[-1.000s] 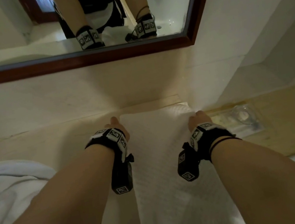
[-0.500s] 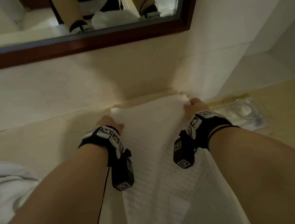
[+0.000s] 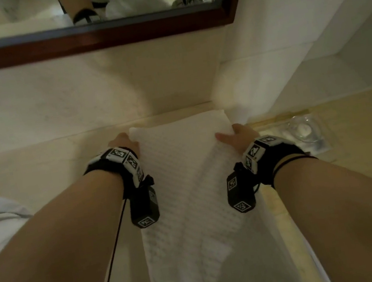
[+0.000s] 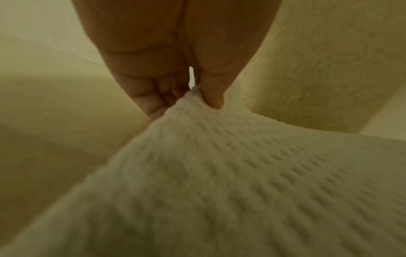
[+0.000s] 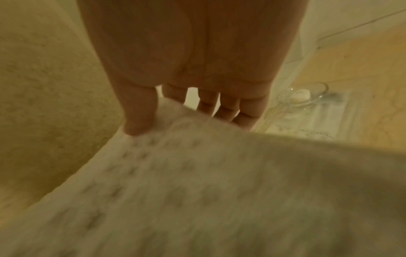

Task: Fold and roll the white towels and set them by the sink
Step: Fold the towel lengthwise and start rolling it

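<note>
Both hands (image 3: 122,142) (image 3: 238,135) pinch towel (image 3: 184,165).

Dim, yellowish light throughout; both wrist views are soft and motion-blurred, the head view bends at its edges.

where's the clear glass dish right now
In the head view the glass dish sits on the counter at far right, just beyond the right hand that holds the white towel, near the wall corner.

Black wristbands (image 3: 120,169) with checkered markers, bare forearms.
</note>
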Motion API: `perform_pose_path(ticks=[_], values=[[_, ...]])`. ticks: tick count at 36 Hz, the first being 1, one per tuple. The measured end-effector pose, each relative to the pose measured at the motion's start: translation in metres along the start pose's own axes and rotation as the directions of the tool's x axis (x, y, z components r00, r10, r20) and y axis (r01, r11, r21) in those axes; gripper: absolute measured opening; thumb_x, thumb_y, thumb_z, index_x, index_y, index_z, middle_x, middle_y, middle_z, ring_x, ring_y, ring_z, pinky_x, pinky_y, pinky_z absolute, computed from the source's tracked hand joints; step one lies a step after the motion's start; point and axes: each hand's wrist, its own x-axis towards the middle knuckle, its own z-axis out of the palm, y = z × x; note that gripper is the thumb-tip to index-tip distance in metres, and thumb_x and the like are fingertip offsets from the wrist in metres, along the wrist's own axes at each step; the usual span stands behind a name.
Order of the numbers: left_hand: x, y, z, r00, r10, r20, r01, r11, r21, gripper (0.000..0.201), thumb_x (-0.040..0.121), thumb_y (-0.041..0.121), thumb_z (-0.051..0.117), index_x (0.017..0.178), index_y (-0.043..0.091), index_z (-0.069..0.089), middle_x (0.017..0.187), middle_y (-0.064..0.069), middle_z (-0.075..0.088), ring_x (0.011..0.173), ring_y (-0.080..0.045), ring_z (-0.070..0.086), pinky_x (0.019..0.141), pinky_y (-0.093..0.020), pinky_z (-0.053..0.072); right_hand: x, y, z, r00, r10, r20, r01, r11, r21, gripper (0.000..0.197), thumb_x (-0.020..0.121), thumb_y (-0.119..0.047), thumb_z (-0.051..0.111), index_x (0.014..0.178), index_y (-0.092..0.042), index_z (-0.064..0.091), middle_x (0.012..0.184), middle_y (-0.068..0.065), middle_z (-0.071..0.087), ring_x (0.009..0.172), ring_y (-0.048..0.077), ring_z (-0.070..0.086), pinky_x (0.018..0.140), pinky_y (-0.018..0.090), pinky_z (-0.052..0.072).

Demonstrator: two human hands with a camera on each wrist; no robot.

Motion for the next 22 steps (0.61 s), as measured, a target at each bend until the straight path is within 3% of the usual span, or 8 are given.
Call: perform_pose_path(ticks=[5,9,12,17,19,22], values=[[0.009,-0.028,-0.011,0.998,0.052,-0.018,-0.052,0.999,0.004,0.045,0.098,0.024,0.042,0.141,0.013,0.034,0.145,-0.012,0.036,0.131,-0.035,0.038,0.109,-0.047,0.032,-0.004,-0.020,0.002,0.994,-0.112,-0.011,0.110,0.989,-0.100,0.045,0.094,-0.041,0.051,0.127,-0.011,0.050,0.126,0.009,0.057,0.111,0.029,0.055,0.088,0.032,0.042],[0.014,-0.046,-0.025,0.996,0.060,-0.069,-0.063,0.997,-0.041,0.043,0.097,0.019,0.044,0.139,0.013,0.038,0.144,-0.014,0.039,0.130,-0.034,0.040,0.108,-0.044,0.033,0.000,-0.048,0.015,0.995,-0.098,0.020,0.099,0.986,-0.135,0.046,0.094,-0.035,0.053,0.131,-0.008,0.047,0.132,0.011,0.053,0.116,0.028,0.052,0.083,0.029,0.039],[0.017,-0.051,-0.027,0.988,0.088,-0.126,-0.108,0.981,-0.162,0.042,0.097,0.020,0.045,0.138,0.013,0.041,0.143,-0.015,0.042,0.130,-0.034,0.041,0.107,-0.038,0.031,0.003,-0.053,0.027,0.998,-0.069,-0.006,0.067,0.981,-0.180,0.050,0.094,-0.030,0.053,0.137,-0.007,0.042,0.139,0.012,0.047,0.123,0.028,0.048,0.094,0.030,0.040],[0.015,-0.055,-0.023,0.987,-0.012,-0.159,-0.033,0.961,-0.275,0.043,0.096,0.028,0.048,0.131,0.004,0.046,0.133,-0.021,0.051,0.120,-0.037,0.048,0.096,-0.037,0.039,-0.011,-0.042,0.032,0.994,-0.084,-0.073,0.080,0.995,-0.065,0.048,0.098,-0.041,0.042,0.135,-0.011,0.045,0.132,0.010,0.054,0.117,0.028,0.052,0.090,0.027,0.038],[0.006,-0.058,-0.023,0.990,-0.042,-0.132,0.000,0.954,-0.300,0.047,0.095,0.038,0.047,0.127,0.004,0.048,0.129,-0.020,0.053,0.115,-0.037,0.051,0.093,-0.039,0.040,-0.019,-0.040,0.028,0.997,-0.067,-0.032,0.065,0.997,-0.049,0.055,0.097,-0.050,0.038,0.136,-0.011,0.044,0.134,0.010,0.052,0.119,0.028,0.050,0.089,0.026,0.035],[-0.004,-0.061,-0.017,0.997,-0.022,-0.068,0.007,0.978,-0.208,0.048,0.093,0.037,0.051,0.128,0.004,0.048,0.128,-0.019,0.053,0.114,-0.038,0.052,0.098,-0.044,0.043,-0.028,-0.036,0.026,0.994,-0.001,0.110,0.016,0.991,-0.134,0.070,0.093,-0.053,0.044,0.145,-0.008,0.032,0.146,0.011,0.040,0.130,0.028,0.042,0.103,0.031,0.035]])
